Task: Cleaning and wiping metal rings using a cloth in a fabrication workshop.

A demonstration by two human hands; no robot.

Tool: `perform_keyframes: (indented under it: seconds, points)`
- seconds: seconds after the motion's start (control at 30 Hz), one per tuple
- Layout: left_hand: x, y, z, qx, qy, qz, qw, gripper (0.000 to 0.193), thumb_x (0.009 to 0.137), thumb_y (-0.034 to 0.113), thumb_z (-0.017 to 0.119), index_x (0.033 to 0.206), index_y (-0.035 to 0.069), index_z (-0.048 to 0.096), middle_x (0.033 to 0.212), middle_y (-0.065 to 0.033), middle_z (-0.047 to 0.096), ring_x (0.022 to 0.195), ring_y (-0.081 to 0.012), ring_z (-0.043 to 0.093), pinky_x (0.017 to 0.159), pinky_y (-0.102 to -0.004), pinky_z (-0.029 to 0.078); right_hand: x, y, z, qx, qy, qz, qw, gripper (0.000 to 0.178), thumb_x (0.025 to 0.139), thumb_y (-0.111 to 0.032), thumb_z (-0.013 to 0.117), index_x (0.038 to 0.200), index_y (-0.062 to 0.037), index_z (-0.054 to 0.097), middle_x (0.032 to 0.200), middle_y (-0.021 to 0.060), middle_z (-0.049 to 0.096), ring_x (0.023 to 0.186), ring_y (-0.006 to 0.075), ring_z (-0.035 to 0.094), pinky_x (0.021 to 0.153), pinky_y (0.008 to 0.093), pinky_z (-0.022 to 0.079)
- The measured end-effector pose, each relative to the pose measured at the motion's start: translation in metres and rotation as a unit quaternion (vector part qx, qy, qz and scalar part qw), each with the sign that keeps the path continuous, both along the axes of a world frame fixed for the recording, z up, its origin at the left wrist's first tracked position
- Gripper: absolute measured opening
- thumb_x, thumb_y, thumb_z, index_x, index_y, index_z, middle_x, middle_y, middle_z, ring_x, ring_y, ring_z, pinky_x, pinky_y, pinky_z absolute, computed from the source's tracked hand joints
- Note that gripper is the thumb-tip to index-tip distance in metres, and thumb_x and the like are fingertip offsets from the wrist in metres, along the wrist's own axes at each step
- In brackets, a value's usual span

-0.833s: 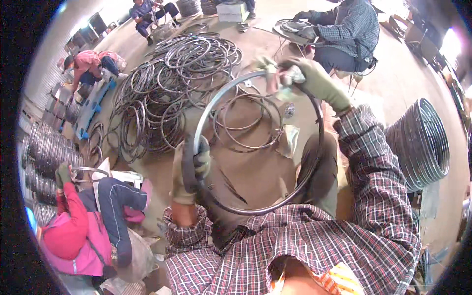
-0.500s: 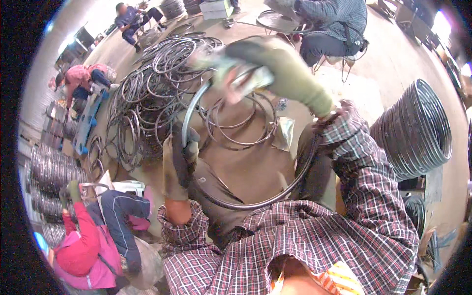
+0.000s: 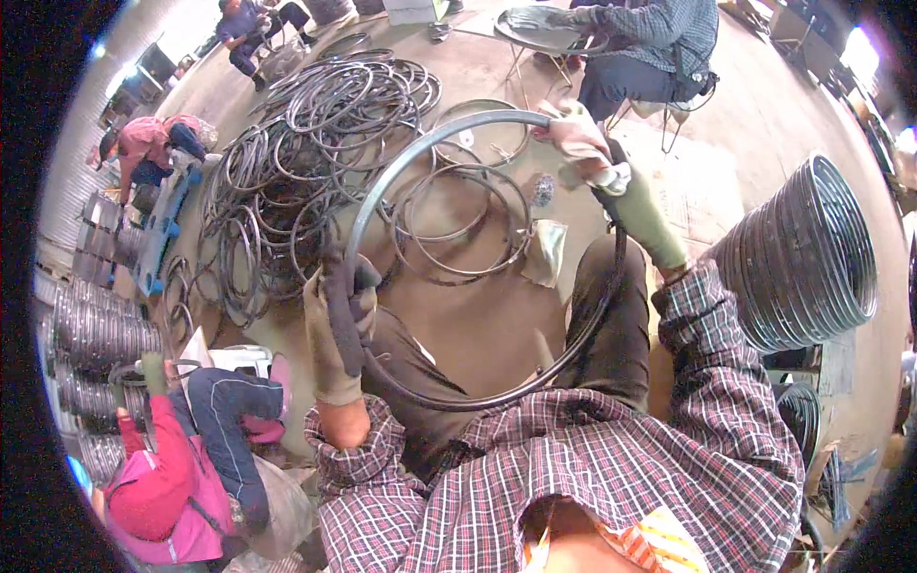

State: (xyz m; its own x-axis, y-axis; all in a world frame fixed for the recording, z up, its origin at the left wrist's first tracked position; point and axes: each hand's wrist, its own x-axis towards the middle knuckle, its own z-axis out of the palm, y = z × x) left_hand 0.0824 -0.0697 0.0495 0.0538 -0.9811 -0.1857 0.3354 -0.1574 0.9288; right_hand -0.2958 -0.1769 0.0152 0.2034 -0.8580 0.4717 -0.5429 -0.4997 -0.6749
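A large grey metal wheel rim (image 3: pixel 435 143) stands upright in front of me, over my lap. My left hand (image 3: pixel 339 320), in a worn glove, grips its left side low down. My right hand (image 3: pixel 585 143), gloved too, presses a pale rag against the rim's upper right part. My knees in dark trousers show through the ring. My checked shirt sleeves enter from below.
A big heap of loose rims (image 3: pixel 287 162) covers the floor ahead on the left. A tall stack of dark rims (image 3: pixel 812 258) stands at my right. Shiny rims (image 3: pixel 95 334) are stacked at far left. Other people work around: one in pink (image 3: pixel 162 477) beside me, one seated ahead (image 3: pixel 650 38).
My right hand with the rag has slid along the rim's top from the left back to the upper right. The left hand has kept its grip.
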Motion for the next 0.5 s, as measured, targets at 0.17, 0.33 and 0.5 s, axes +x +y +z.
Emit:
perform_keyframes:
  seconds: [0.17,0.33,0.5]
  points:
    - [-0.012,-0.004,0.014,-0.015,-0.018,-0.029,0.999,0.038,0.096,0.042,0.047,0.086,0.006,0.057,0.053,0.0077,0.038,0.038,-0.0009,0.032,0.034,-0.0181,0.019,-0.002,-0.005,0.008,0.033,0.042,-0.091,0.994,0.041,0.073,-0.009,0.069,0.112,-0.0022,0.057,0.091,0.0183,0.065,0.089,0.0349,0.062,0.081,0.0396,0.049]
    - [-0.026,-0.007,0.03,-0.08,-0.174,0.0,0.982,0.041,0.097,0.04,0.036,0.096,0.007,0.06,0.058,0.0016,0.053,0.04,-0.0045,0.043,0.032,-0.0184,0.03,0.079,-0.022,0.092,-0.306,0.273,-0.044,0.911,0.043,0.069,-0.01,0.065,0.111,-0.0021,0.058,0.111,0.0157,0.058,0.107,0.0319,0.055,0.091,0.0402,0.046]
    - [-0.037,0.004,0.034,-0.076,-0.14,0.003,0.987,0.04,0.096,0.044,0.047,0.091,0.007,0.059,0.055,0.0049,0.046,0.039,-0.0011,0.035,0.036,-0.018,0.023,0.043,-0.027,0.052,-0.224,0.134,-0.122,0.958,0.042,0.075,-0.015,0.065,0.114,-0.0031,0.055,0.104,0.0158,0.061,0.099,0.0349,0.059,0.083,0.0402,0.05]
